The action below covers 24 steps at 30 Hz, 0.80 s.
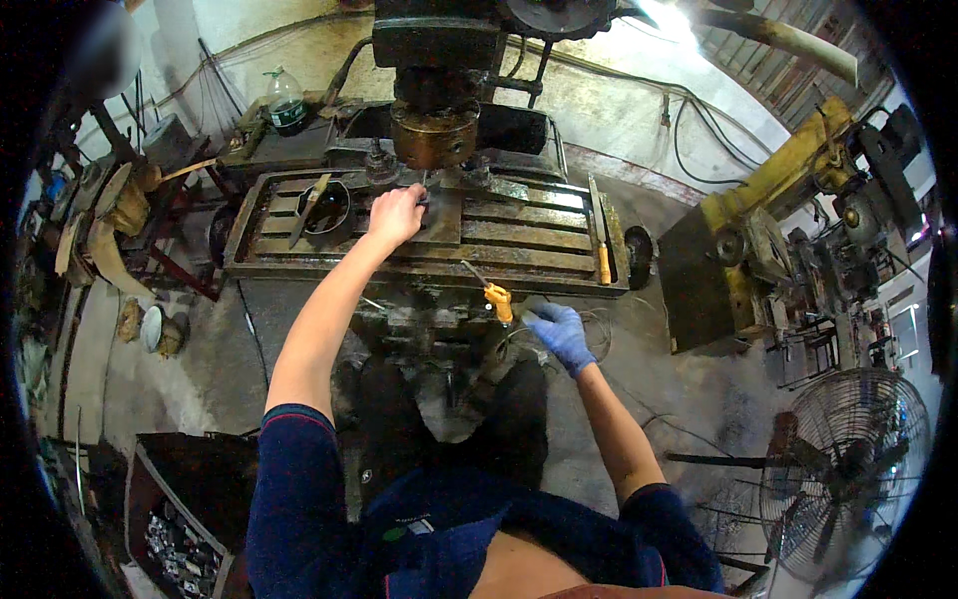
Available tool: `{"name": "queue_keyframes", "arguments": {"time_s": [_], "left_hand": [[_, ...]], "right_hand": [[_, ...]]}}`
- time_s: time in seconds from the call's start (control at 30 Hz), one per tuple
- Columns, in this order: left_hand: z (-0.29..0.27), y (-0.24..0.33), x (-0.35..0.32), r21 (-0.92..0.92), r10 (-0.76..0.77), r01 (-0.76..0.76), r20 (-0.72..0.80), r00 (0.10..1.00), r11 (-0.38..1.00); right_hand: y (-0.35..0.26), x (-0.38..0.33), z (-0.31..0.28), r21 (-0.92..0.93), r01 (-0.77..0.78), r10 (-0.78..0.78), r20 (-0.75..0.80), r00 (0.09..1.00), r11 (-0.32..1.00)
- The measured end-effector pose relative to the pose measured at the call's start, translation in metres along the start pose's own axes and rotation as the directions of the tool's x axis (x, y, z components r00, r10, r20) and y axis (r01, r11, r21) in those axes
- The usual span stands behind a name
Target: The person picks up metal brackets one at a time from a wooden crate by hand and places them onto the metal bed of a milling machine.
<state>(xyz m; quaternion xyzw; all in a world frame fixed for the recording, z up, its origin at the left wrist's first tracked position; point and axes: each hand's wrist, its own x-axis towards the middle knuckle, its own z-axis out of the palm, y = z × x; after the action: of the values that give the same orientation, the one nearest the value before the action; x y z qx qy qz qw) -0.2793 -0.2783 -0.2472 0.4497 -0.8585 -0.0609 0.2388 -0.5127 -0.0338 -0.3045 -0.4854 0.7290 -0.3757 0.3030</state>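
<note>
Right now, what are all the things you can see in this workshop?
milling machine table: one, rusty brown, middle, under the machine head
machine head: one, dark with a brassy round part, above the table
flat workpiece: one, dark metal, on the table by the left hand
yellow-handled tool: one, at the table's front edge
second yellow-handled tool: one, lying on the table's right end
plastic bottle: one, clear and green, back left
yellow machine: one, right side
floor fan: one, grey wire cage, lower right
box of small parts: one, dark, lower left
left hand: bare, on the workpiece
right hand: blue glove, near the front yellow-handled tool
</note>
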Motion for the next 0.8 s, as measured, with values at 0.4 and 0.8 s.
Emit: {"name": "queue_keyframes", "arguments": {"time_s": [0.4, 0.8], "left_hand": [[0.018, 0.006, 0.028, 0.024, -0.114, 0.116, -0.067, 0.991, 0.993], [0.014, -0.005, 0.044, -0.125, -0.269, 0.275, 0.062, 0.961, 0.953]], "right_hand": [[-0.015, -0.045, -0.118, -0.02, -0.003, 0.0, -0.157, 0.988, 1.0], [-0.328, 0.016, -0.283, -0.034, 0.976, -0.892, -0.412, 0.183, 0.216]]}}
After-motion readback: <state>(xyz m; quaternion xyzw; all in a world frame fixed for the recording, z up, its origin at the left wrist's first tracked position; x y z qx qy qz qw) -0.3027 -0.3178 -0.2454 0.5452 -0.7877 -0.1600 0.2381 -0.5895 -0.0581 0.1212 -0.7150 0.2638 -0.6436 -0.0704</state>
